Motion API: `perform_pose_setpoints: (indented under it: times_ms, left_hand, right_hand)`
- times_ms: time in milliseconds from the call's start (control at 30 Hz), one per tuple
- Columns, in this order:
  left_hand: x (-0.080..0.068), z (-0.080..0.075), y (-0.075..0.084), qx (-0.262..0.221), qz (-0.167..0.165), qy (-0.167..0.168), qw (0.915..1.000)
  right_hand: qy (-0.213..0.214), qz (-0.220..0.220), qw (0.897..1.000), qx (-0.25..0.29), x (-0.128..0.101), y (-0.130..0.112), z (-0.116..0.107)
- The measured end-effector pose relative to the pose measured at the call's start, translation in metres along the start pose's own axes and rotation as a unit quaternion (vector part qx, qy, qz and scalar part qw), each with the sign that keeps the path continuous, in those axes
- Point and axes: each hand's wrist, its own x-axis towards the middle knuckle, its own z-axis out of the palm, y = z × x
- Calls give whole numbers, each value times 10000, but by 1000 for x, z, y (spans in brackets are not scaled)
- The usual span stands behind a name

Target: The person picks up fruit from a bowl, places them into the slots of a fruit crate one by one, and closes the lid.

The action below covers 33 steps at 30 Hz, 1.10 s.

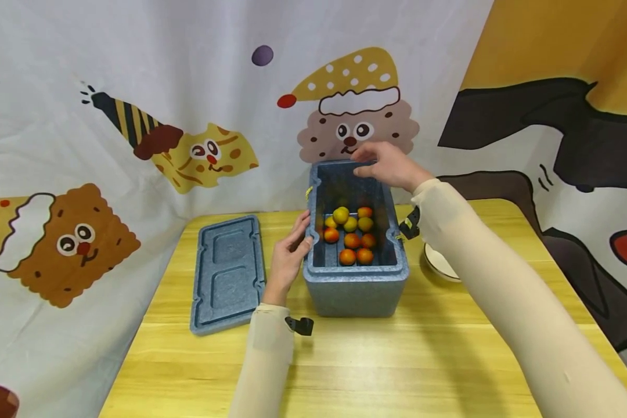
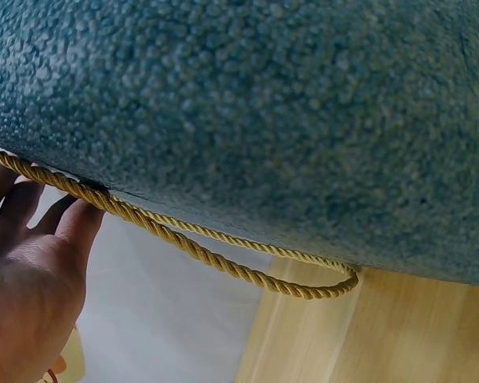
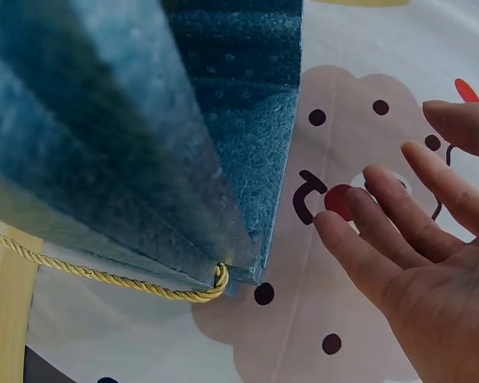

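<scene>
A blue foam box (image 1: 352,287) stands open on the wooden table, with several round orange and yellow-green fruits (image 1: 352,238) on its floor. My left hand (image 1: 296,241) lies flat against the box's left wall with its fingers straight. In the left wrist view those fingers (image 2: 68,227) touch the foam wall (image 2: 263,104) just above a yellow rope handle (image 2: 223,255). My right hand (image 1: 378,162) hovers at the far rim. In the right wrist view it (image 3: 415,231) is spread open, holds nothing, and is apart from the box corner (image 3: 144,136).
The box's blue lid (image 1: 230,273) lies flat on the table (image 1: 397,360) to the left of the box. A white plate (image 1: 439,264) sits right of the box, partly behind my right forearm. A cartoon-print cloth hangs behind the table.
</scene>
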Motion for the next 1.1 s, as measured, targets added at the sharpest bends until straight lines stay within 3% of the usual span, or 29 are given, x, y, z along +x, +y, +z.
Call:
perform_pose_setpoints:
  times_ms: [500,833,967,1100]
  left_hand:
    - [0,0,2,28,-96,-21,9999]
    - [0,0,6,173,-72,-100,9998]
    - [-4,-8,14,483,-317,246,9980]
    - [-14,-29,23,798,-409,779,9929]
  right_hand:
    - [-51,-69,9999,123,-21,3,2]
    - [68,-407,9983,421,-67,-17,17]
    - [107,-549,9957,732,-90,-34,30]
    - [117,-725,9883,1340,-116,-61,48]
